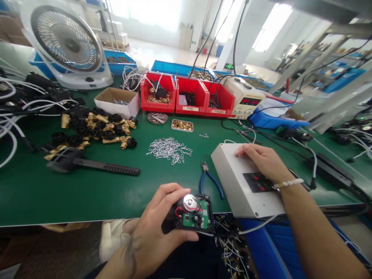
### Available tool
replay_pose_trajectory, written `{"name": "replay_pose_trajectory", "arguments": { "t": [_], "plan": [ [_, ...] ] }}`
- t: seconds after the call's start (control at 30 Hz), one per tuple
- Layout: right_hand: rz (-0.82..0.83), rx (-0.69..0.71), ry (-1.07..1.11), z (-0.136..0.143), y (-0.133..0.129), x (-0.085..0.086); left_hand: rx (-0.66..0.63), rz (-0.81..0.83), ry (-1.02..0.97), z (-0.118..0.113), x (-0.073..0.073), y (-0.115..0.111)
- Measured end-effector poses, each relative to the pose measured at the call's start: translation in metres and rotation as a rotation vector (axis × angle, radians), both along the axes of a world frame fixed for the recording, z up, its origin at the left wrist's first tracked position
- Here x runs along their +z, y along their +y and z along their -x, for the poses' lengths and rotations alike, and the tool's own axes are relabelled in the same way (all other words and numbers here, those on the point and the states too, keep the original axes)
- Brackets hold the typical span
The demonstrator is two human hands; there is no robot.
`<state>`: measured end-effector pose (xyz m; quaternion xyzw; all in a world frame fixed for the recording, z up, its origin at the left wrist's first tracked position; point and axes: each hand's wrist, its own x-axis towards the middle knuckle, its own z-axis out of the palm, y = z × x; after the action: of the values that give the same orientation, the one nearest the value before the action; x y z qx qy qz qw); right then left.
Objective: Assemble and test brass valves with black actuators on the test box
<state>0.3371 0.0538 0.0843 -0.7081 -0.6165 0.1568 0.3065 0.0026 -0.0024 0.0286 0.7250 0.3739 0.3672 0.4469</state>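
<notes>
My left hand [158, 217] grips a small black motor housing [209, 217] just past the table's front edge. Its open side shows a round silver motor, red wires and a green circuit board. On top of a grey control box [232, 182] rests my right hand [261, 162], fingers curled together near its far end; whatever is under the fingertips is hidden. A black panel [255, 182] with red switches lies beneath my right wrist. Blue-handled cutting pliers [209, 180] lie between the two hands, left of the box, touching neither hand.
Metal clips [167, 149] form a pile mid-table, with a black mallet [107, 167] and brass fittings [99, 130] to the left. Behind stand red bins [190, 108], a fan [68, 46] and a power supply [247, 102]. White cables hang over a blue crate [261, 244] below the edge.
</notes>
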Motion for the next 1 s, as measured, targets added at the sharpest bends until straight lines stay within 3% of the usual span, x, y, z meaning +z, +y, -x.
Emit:
{"name": "replay_pose_trajectory", "arguments": {
  "t": [0.2, 0.77, 1.0],
  "plan": [
    [0.006, -0.005, -0.016, 0.001, 0.002, -0.001, 0.004, -0.086, -0.073, 0.000, 0.008, -0.006],
    [0.061, 0.007, -0.070, 0.007, 0.000, 0.005, -0.029, -0.191, -0.116, 0.002, 0.011, -0.007],
    [0.062, -0.009, -0.075, 0.007, 0.000, 0.006, -0.022, -0.115, -0.075, 0.009, 0.018, -0.008]
  ]
}}
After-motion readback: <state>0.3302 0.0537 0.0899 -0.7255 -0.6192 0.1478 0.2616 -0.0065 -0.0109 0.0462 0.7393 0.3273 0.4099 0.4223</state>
